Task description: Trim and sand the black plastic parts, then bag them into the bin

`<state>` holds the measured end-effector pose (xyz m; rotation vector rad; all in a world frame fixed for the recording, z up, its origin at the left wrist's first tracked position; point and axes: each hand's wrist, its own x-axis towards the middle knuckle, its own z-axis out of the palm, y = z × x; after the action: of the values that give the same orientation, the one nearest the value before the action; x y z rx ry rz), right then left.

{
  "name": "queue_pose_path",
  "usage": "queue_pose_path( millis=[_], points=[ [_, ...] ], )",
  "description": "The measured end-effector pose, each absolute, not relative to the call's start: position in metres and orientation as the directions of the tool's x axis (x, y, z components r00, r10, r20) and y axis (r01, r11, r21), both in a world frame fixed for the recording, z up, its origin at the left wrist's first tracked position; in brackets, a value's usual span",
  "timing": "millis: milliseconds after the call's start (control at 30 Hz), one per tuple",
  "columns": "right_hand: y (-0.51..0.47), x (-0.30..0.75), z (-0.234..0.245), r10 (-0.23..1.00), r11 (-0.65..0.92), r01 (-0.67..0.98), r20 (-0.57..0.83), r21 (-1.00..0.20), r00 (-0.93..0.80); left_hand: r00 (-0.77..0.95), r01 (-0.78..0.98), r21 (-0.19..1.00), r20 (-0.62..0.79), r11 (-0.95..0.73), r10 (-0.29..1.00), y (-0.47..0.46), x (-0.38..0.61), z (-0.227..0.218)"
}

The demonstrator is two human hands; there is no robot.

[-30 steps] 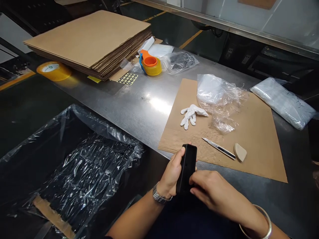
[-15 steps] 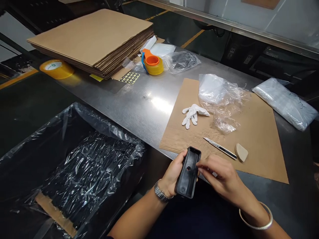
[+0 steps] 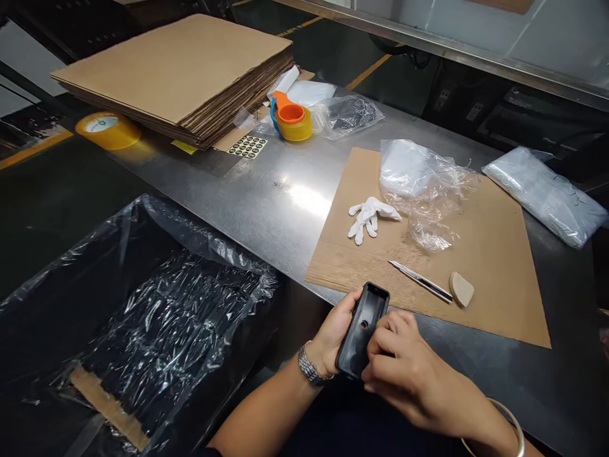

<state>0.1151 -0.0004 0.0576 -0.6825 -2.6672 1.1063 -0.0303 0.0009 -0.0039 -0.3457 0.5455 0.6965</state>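
Observation:
My left hand (image 3: 333,335) is closed around the left side of a black hollow plastic casing (image 3: 365,311), tilted with its open side facing up. A small round hole shows in the casing's floor. My right hand (image 3: 399,362) has its fingers curled at the casing's lower right edge, covering that corner; whether they pinch anything small is hidden. Just beyond the hands, on a cardboard sheet (image 3: 495,266), lie a utility knife (image 3: 421,281) and a beige rounded block (image 3: 461,290). A white glove (image 3: 371,219) rests farther back on the same sheet.
Crumpled clear plastic bags (image 3: 423,178) lie on the cardboard, and a packed plastic bundle (image 3: 545,193) is at right. Behind are a tape dispenser (image 3: 292,120), sticker sheet (image 3: 247,146), cardboard stack (image 3: 176,63) and tape roll (image 3: 108,130). A plastic-lined bin (image 3: 137,206) stands at left.
My right hand has moved down along the casing from its upper right side to its lower right edge, its fingers curling further. The casing has shifted slightly right in my left hand.

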Motion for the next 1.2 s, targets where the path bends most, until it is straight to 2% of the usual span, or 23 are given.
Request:
queue_pose_path(
  millis=[100, 167, 267, 367, 533, 633, 800, 900, 1033, 1100, 1200],
  points=[
    [-0.012, 0.112, 0.054, 0.517, 0.729, 0.365, 0.115, -0.579, -0.848, 0.658, -0.647, -0.128, -0.591, 0.751, 0.467, 0.000, -0.032, -0.009],
    [-0.020, 0.113, 0.051, 0.521, 0.759, 0.352, 0.187, -0.548, -0.833, 0.672, -0.620, -0.124, -0.594, 0.775, 0.443, -0.001, -0.035, -0.010],
    [-0.025, 0.119, 0.047, 0.537, 0.689, 0.300, 0.186, -0.660, -0.823, 0.635, -0.639, -0.078, -0.615, 0.765, 0.467, -0.001, -0.039, -0.009],
    [-0.025, 0.127, 0.045, 0.627, 0.567, 0.318, 0.149, -0.760, -0.764, 0.565, -0.683, -0.018, -0.647, 0.731, 0.512, 0.000, -0.039, -0.006],
    [-0.022, 0.129, 0.047, 0.690, 0.525, 0.353, 0.144, -0.775, -0.710, 0.567, -0.651, 0.003, -0.662, 0.759, 0.490, -0.001, -0.038, -0.005],
    [-0.022, 0.126, 0.049, 0.645, 0.568, 0.374, 0.115, -0.733, -0.756, 0.621, -0.616, -0.023, -0.630, 0.788, 0.467, -0.002, -0.039, -0.005],
    [-0.013, 0.124, 0.049, 0.494, 0.690, 0.332, 0.083, -0.643, -0.866, 0.677, -0.625, -0.136, -0.584, 0.768, 0.448, -0.006, -0.032, -0.001],
    [-0.004, 0.125, 0.049, 0.363, 0.680, 0.241, 0.033, -0.692, -0.931, 0.729, -0.603, -0.181, -0.520, 0.777, 0.446, -0.010, -0.022, 0.000],
    [0.008, 0.125, 0.052, 0.197, 0.638, 0.146, -0.022, -0.756, -0.980, 0.772, -0.563, -0.184, -0.465, 0.806, 0.433, -0.016, -0.013, -0.003],
    [0.013, 0.125, 0.053, 0.177, 0.612, 0.128, -0.022, -0.781, -0.984, 0.772, -0.569, -0.184, -0.457, 0.801, 0.443, -0.017, -0.012, -0.004],
    [0.018, 0.128, 0.051, 0.261, 0.532, 0.131, 0.015, -0.836, -0.965, 0.760, -0.593, -0.190, -0.453, 0.783, 0.465, -0.015, -0.012, -0.004]
  ],
)
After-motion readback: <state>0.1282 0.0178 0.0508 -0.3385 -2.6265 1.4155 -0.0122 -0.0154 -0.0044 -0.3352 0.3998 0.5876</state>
